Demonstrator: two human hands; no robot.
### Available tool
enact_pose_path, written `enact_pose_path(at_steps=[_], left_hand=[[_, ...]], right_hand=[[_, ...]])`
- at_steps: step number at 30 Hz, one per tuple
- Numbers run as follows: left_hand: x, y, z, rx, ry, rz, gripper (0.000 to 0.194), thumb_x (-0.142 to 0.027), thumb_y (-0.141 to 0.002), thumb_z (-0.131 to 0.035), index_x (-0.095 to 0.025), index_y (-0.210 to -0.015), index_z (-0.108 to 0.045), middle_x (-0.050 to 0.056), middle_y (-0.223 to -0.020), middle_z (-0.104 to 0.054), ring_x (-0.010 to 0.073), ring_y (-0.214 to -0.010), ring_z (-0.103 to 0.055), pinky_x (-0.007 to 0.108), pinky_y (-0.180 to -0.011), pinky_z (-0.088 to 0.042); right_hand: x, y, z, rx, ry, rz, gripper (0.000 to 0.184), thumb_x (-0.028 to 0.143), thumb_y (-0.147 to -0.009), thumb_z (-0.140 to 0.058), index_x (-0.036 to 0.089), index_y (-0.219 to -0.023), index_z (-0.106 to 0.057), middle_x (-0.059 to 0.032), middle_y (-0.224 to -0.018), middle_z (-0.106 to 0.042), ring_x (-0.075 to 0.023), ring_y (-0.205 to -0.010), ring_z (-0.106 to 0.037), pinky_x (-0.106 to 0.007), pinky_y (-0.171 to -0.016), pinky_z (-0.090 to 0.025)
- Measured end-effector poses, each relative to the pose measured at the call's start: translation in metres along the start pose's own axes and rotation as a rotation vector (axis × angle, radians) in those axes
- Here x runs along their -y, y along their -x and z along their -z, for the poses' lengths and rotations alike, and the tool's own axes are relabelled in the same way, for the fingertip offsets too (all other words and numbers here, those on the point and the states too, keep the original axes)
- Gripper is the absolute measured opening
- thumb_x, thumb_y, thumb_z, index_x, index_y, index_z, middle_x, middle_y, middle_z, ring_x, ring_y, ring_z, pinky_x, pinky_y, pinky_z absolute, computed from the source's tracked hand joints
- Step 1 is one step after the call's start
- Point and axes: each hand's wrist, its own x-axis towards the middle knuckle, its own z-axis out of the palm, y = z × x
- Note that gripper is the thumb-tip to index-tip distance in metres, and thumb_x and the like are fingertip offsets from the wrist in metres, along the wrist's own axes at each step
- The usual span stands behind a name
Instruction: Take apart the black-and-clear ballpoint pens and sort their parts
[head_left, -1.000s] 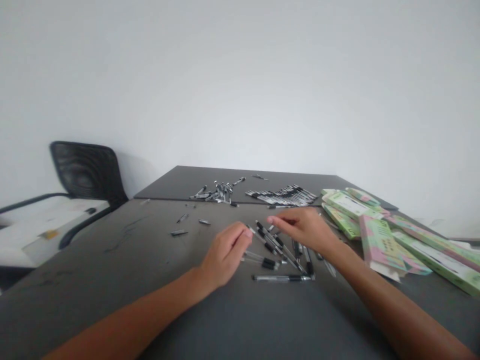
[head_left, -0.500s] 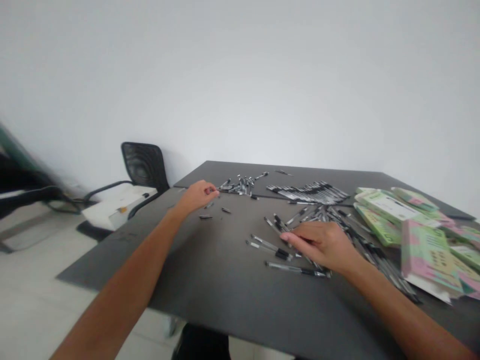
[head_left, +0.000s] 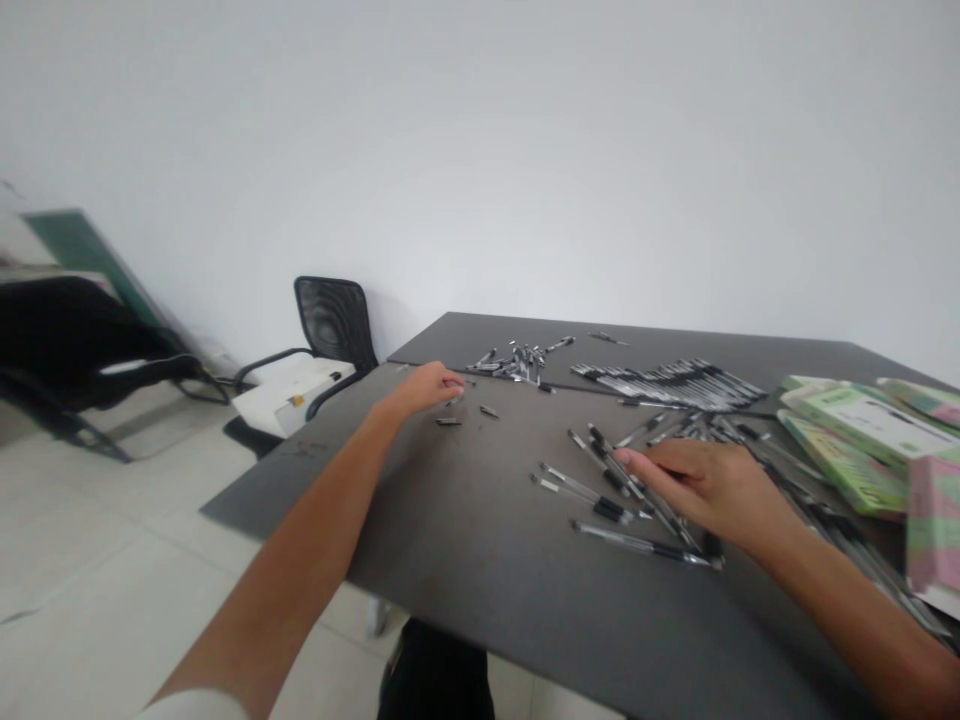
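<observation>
Dark table [head_left: 465, 510] — scattered pens [head_left: 637, 541] — white wall [head_left: 480, 170]

Pens [head_left: 637, 545] on table [head_left: 480, 590], boxes [head_left: 862, 425] at right, chair [head_left: 334, 322] behind left

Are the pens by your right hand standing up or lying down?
Lying down: the pens rest flat on the dark table, right beside the right hand.
</observation>
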Motion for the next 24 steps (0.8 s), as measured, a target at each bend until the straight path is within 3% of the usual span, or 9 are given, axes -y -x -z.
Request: enact_pose_path(at_steps=[3, 6, 9, 11, 15, 20, 24], left_hand=[[-0.004, -0.003, -0.009, -0.026, -0.019, -0.010, 0.033, -0.043, -0.107, -0.068, -0.015, -0.122, -0.073, 0.008, -0.117, -0.076, 0.0242, -0.104, -0.074, 0.046, -0.095, -0.062], [-0.004, -0.003, -0.014, -0.050, -0.030, -0.025, 0.032, -0.040, -0.106, -0.070, -0.015, -0.126, -0.071, 0.010, -0.126, -0.073, 0.0259, -0.110, -0.073, 0.047, -0.096, -0.063], [-0.004, -0.003, -0.015, -0.090, -0.036, -0.045, 0.032, -0.038, -0.106, -0.071, -0.016, -0.129, -0.070, 0.011, -0.129, -0.072, 0.0265, -0.113, -0.073, 0.048, -0.098, -0.063], [-0.004, -0.005, -0.016, -0.120, -0.037, -0.065, 0.032, -0.038, -0.106, -0.071, -0.016, -0.129, -0.070, 0.011, -0.131, -0.072, 0.0266, -0.115, -0.072, 0.049, -0.099, -0.063], [-0.009, -0.008, -0.017, -0.184, -0.039, -0.111, 0.027, -0.035, -0.105, -0.072, -0.016, -0.123, -0.072, 0.010, -0.129, -0.073, 0.0265, -0.117, -0.071, 0.051, -0.103, -0.061], [-0.020, -0.009, -0.017, -0.273, -0.042, -0.170, 0.019, -0.025, -0.105, -0.065, -0.016, -0.109, -0.081, 0.011, -0.116, -0.073, 0.0264, -0.113, -0.072, 0.044, -0.107, -0.057], [-0.026, -0.007, -0.017, -0.315, -0.035, -0.201, 0.022, -0.024, -0.104, -0.062, -0.018, -0.109, -0.083, 0.012, -0.115, -0.072, 0.0266, -0.110, -0.072, 0.039, -0.104, -0.056]], right_hand=[[-0.006, 0.000, -0.003, 0.014, 0.008, -0.082, 0.053, 0.056, -0.108, -0.055, 0.025, -0.067, -0.070, -0.0025, -0.062, -0.069, -0.0183, -0.054, -0.064, -0.033, -0.055, -0.040], [-0.017, 0.004, -0.008, -0.002, -0.007, -0.170, 0.041, 0.055, -0.106, -0.059, 0.027, -0.085, -0.082, -0.0048, -0.079, -0.079, -0.0219, -0.067, -0.071, -0.034, -0.061, -0.049], [-0.030, 0.003, -0.015, -0.085, 0.009, -0.184, 0.033, 0.052, -0.104, -0.063, 0.027, -0.104, -0.085, -0.0079, -0.103, -0.084, -0.0275, -0.094, -0.077, -0.040, -0.084, -0.059], [-0.036, -0.008, -0.019, -0.074, 0.058, -0.177, 0.034, 0.051, -0.103, -0.065, 0.026, -0.114, -0.084, -0.0099, -0.116, -0.084, -0.0308, -0.109, -0.077, -0.046, -0.099, -0.059], [-0.035, -0.065, -0.040, 0.285, 0.197, -0.220, 0.041, 0.044, -0.103, -0.066, 0.021, -0.134, -0.079, -0.0118, -0.133, -0.081, -0.0309, -0.125, -0.074, -0.044, -0.112, -0.054], [-0.033, -0.151, -0.089, 0.485, 0.286, -0.295, 0.025, 0.035, -0.102, -0.071, 0.025, -0.123, -0.080, -0.0109, -0.129, -0.080, -0.0286, -0.123, -0.074, -0.044, -0.110, -0.056], [-0.040, -0.186, -0.120, 0.595, 0.357, -0.396, 0.035, 0.041, -0.105, -0.070, 0.020, -0.133, -0.070, -0.0110, -0.136, -0.071, -0.0256, -0.116, -0.072, -0.049, -0.099, -0.062]])
